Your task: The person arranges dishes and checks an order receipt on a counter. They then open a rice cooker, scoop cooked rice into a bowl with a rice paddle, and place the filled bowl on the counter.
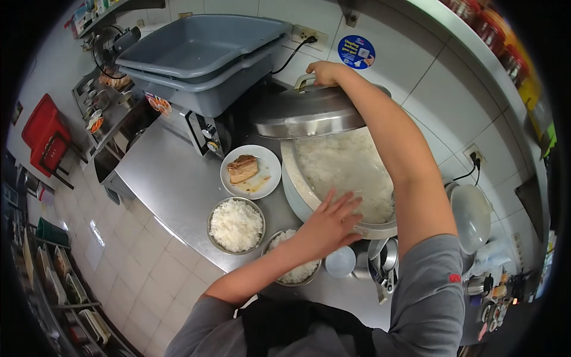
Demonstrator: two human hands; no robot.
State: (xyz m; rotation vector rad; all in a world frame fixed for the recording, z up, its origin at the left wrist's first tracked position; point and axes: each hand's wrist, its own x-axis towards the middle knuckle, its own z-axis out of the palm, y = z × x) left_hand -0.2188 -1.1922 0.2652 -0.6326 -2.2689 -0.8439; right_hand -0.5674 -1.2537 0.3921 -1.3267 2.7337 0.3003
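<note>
My right hand [327, 72] grips the handle of a large metal lid [309, 116], holding it tilted over the back of a big rice cooker [289, 178]. Cooked white rice [339, 152] shows inside under a hazy film that looks like steam or cloth; I cannot tell which. My left hand [333, 220], fingers spread, hovers by the cooker's front rim with nothing in it. Below that wrist, a bowl of rice [303, 272] is partly hidden. To its left stands a heaped metal bowl of rice [236, 225], and behind that a white plate [270, 184] with a browned piece of meat [242, 169].
Stacked grey tubs [202, 47] sit on a toaster oven [205, 134] at the back left. A small translucent bowl [340, 262] and metal utensils [383, 268] lie at the cooker's front right. Plugged-in cords run along the tiled wall.
</note>
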